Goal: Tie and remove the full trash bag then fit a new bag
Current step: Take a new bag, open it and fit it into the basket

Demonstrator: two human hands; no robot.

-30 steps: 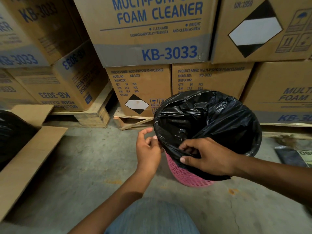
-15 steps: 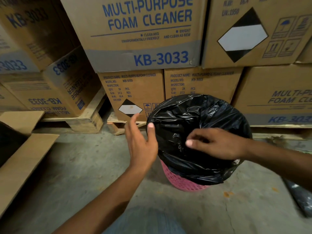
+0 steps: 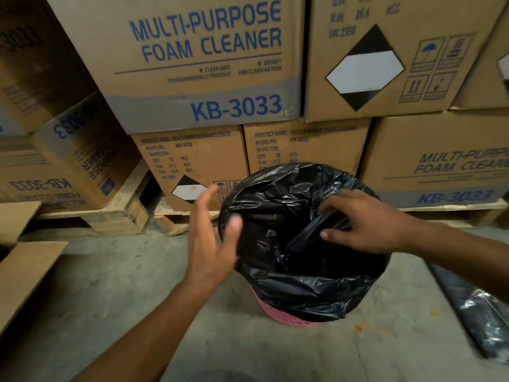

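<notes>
A pink perforated bin (image 3: 278,318) stands on the concrete floor, lined with a black trash bag (image 3: 300,293) whose edge is folded over the rim. My left hand (image 3: 212,244) is open, fingers spread, its thumb touching the bag at the bin's left rim. My right hand (image 3: 366,221) reaches over the bin's mouth from the right and pinches a fold of the black bag between thumb and fingers. The bag's inside looks dark and crumpled.
Stacked cardboard boxes (image 3: 203,62) of foam cleaner on wooden pallets (image 3: 121,219) stand right behind the bin. Flattened cardboard (image 3: 24,274) lies at the left. Another black plastic bag (image 3: 479,312) lies on the floor at the right.
My left hand let go of the rim and opened, lifting beside the bin. My right hand moved from the near rim up over the bin's mouth. The camera came closer.
</notes>
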